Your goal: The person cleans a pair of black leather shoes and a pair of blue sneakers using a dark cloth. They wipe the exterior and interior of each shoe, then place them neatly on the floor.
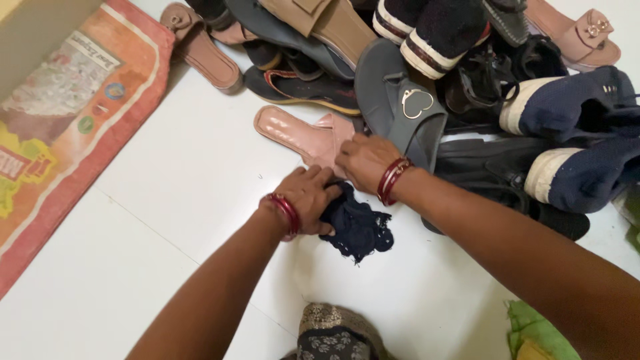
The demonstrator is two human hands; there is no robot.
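My left hand (308, 195) rests closed on a dark navy lace cloth (360, 230) that lies on the white floor. My right hand (363, 160) grips the strap end of a pink flat sandal (293, 133) just beyond the cloth. Both wrists wear red bangles. The two hands almost touch, right at the near edge of a shoe pile.
A pile of footwear fills the far side: a grey slipper with a heart buckle (407, 107), navy shoes with white soles (573, 140), brown and pink sandals (200, 47). An orange printed sack (73, 113) lies at left. Green cloth (540, 333) sits at lower right.
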